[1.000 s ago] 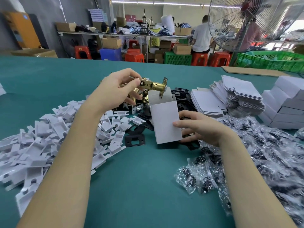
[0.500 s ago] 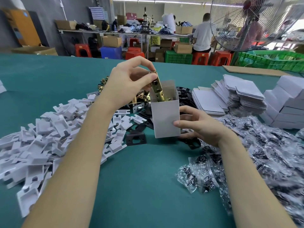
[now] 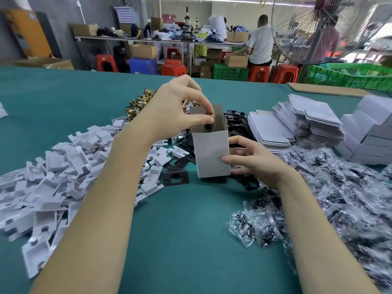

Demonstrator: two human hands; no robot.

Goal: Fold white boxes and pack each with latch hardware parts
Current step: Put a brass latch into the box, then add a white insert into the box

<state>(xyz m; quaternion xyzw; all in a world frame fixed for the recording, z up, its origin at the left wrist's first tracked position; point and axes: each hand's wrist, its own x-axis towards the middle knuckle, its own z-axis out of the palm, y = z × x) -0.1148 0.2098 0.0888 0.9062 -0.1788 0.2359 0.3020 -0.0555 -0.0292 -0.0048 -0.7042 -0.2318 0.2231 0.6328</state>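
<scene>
— Hands first: what does each one have?

— Left hand (image 3: 176, 109), at frame centre, pinches the top of a brass latch bolt (image 3: 212, 118) between thumb and fingertips; the bolt stands mostly inside the open white box (image 3: 212, 153). Right hand (image 3: 252, 160) grips the box's right side, thumb on the front face, fingers curled round behind.

— And the box itself?

— Upright on the green tabletop (image 3: 180, 240), its top flap raised behind the bolt.

— What lies around it?

— A pile of white plastic inserts (image 3: 53, 177) at the left, more brass latches (image 3: 137, 102) heaped behind the left hand, black strike plates (image 3: 175, 176) just beside the box's base. Flat box blanks (image 3: 297, 124) are stacked to the right, folded boxes (image 3: 371, 132) at the right edge, and clear bags of screws (image 3: 339, 198) are spread across the lower right.
</scene>
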